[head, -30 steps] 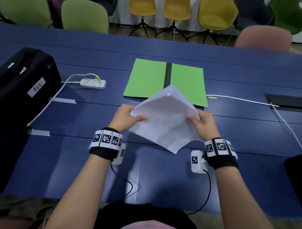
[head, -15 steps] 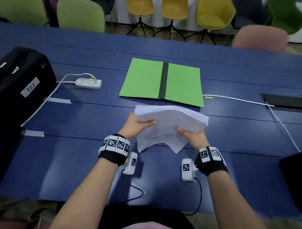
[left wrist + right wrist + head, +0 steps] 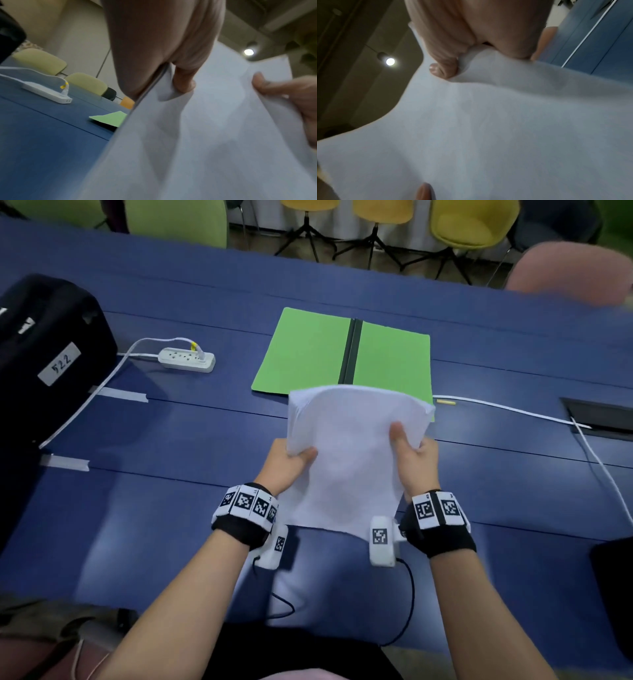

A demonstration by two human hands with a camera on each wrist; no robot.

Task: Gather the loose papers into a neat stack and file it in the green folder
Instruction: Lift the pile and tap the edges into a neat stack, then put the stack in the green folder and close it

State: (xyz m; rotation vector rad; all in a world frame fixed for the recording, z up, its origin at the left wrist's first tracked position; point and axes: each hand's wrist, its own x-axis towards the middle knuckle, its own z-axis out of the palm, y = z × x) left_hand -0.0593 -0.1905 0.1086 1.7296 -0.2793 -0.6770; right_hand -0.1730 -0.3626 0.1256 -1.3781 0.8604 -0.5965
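Above the blue table (image 3: pixel 171 508), both hands (image 3: pixel 356 460) grip the paper stack (image 3: pixel 349 457), now upright instead of flat.

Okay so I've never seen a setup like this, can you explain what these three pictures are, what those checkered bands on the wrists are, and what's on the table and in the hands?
No machine here: a person works bare-handed, wearing three cameras. The wide picture comes from a camera on the head, looking down. The other two come from the small white cameras under each wrist, beside the patterned wristbands, looking along the hand.

The left hand and right hand both grip a stack of white papers, held up off the blue table, thumbs on the near face. The sheets bow a little.

Behind lies the green folder, open flat. To the left sit a white power strip and a black case; chairs stand beyond.
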